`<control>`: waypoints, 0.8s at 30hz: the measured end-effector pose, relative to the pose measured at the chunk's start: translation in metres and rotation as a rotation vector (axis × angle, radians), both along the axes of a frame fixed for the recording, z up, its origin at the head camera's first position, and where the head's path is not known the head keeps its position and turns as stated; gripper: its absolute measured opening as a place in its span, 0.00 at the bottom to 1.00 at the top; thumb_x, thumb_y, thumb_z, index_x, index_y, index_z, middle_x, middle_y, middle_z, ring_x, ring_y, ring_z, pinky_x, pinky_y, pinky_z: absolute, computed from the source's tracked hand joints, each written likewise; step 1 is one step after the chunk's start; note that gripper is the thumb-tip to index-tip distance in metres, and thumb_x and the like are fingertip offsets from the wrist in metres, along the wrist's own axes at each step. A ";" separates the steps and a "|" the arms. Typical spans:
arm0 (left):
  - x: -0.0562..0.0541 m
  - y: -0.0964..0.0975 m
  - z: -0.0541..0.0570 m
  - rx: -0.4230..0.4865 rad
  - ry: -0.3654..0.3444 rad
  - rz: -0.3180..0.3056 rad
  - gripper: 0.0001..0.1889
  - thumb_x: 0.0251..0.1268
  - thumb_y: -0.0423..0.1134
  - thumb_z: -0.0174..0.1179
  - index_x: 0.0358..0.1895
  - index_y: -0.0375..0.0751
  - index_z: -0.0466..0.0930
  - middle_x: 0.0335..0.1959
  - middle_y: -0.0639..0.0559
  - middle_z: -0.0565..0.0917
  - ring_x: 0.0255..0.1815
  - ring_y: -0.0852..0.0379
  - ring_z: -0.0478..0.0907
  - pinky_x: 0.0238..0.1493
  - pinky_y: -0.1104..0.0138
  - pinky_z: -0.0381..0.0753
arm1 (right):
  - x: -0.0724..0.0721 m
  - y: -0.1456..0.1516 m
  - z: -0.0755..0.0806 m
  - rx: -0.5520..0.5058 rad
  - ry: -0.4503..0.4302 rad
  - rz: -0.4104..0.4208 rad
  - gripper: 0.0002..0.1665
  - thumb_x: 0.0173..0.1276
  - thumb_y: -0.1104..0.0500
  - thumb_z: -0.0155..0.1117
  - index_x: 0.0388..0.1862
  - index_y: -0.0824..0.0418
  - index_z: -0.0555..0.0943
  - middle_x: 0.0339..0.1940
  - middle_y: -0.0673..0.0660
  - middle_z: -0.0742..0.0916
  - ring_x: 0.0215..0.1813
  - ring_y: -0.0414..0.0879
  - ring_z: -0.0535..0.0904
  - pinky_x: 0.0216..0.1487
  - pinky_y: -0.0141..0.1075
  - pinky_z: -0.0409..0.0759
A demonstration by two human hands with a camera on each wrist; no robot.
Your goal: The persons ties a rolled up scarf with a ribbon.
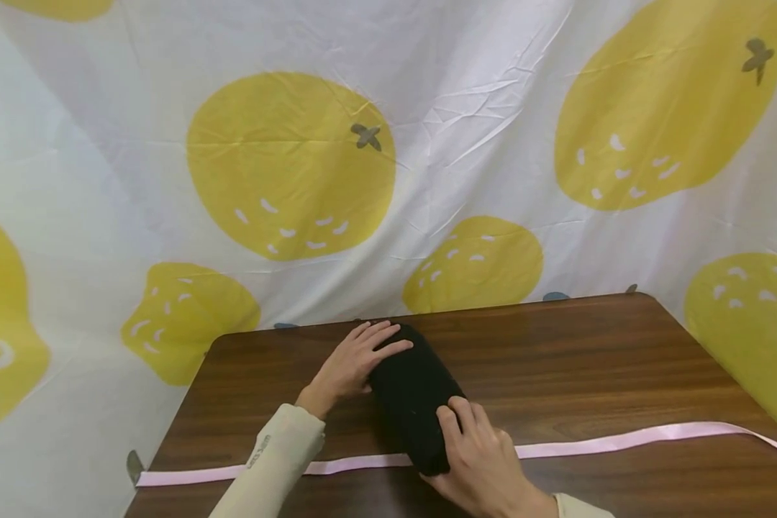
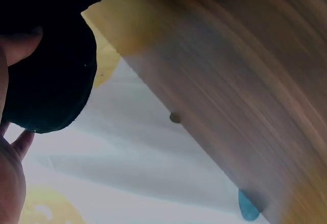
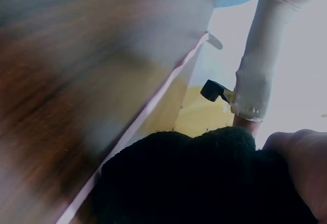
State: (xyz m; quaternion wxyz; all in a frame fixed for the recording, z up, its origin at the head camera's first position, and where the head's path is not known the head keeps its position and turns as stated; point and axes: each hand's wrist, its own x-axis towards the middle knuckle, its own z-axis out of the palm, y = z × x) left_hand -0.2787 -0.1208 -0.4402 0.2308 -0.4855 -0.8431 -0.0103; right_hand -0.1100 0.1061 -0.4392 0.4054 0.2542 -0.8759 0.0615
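A black, soft-looking oblong bundle [image 1: 414, 403] with rounded ends slants over the middle of the table in the head view. At its far end, my left hand [image 1: 352, 363] holds it with fingers spread over the top. In the left wrist view, one digit lies across the dark bundle [image 2: 61, 81] and another fingertip shows at its lower edge. My right hand [image 1: 482, 457] grips the near end, fingers bent over its right side. The right wrist view shows the bundle's fuzzy outline [image 3: 189, 173]. A pink ribbon [image 1: 609, 444] runs across the table and passes behind the near end of the bundle.
The brown wood-grain table [image 1: 557, 360] has rounded far corners. Behind it hangs a white cloth [image 1: 453, 144] printed with yellow fruit. The ribbon reaches the table's left edge and trails off to the right. A small black device [image 3: 214, 90] sits at the left wrist.
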 end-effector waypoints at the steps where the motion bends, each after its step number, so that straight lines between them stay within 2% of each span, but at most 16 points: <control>1: -0.001 0.003 -0.001 0.000 0.000 -0.007 0.53 0.33 0.47 0.85 0.71 0.54 0.67 0.71 0.43 0.71 0.72 0.45 0.66 0.70 0.50 0.66 | 0.001 0.002 -0.001 0.000 -0.007 -0.007 0.49 0.26 0.36 0.83 0.43 0.62 0.73 0.41 0.60 0.77 0.35 0.52 0.78 0.12 0.38 0.76; 9: -0.006 0.023 -0.008 -0.011 -0.010 -0.020 0.52 0.35 0.47 0.84 0.71 0.55 0.67 0.71 0.44 0.70 0.73 0.46 0.64 0.71 0.51 0.64 | 0.003 0.013 -0.009 -0.013 -0.034 -0.054 0.50 0.23 0.38 0.83 0.43 0.62 0.74 0.42 0.59 0.77 0.35 0.52 0.77 0.12 0.38 0.75; 13: -0.006 0.026 -0.010 0.000 -0.009 -0.019 0.53 0.34 0.46 0.84 0.72 0.55 0.66 0.72 0.44 0.69 0.74 0.45 0.64 0.72 0.51 0.63 | 0.003 0.014 -0.011 -0.012 -0.019 -0.060 0.49 0.25 0.37 0.82 0.43 0.62 0.74 0.42 0.60 0.78 0.35 0.53 0.78 0.11 0.39 0.75; 18: -0.009 0.034 -0.015 0.009 0.011 -0.022 0.51 0.37 0.46 0.83 0.72 0.55 0.66 0.72 0.44 0.69 0.73 0.46 0.64 0.72 0.52 0.62 | 0.002 0.018 -0.014 -0.014 -0.014 -0.077 0.46 0.27 0.37 0.81 0.42 0.62 0.74 0.41 0.60 0.78 0.35 0.53 0.77 0.10 0.39 0.74; 24: -0.011 0.045 -0.025 0.010 0.022 -0.027 0.49 0.40 0.45 0.82 0.71 0.55 0.67 0.71 0.45 0.70 0.73 0.47 0.65 0.72 0.52 0.63 | 0.003 0.023 -0.020 -0.006 -0.048 -0.093 0.50 0.23 0.37 0.84 0.43 0.62 0.75 0.44 0.61 0.79 0.35 0.53 0.77 0.11 0.38 0.75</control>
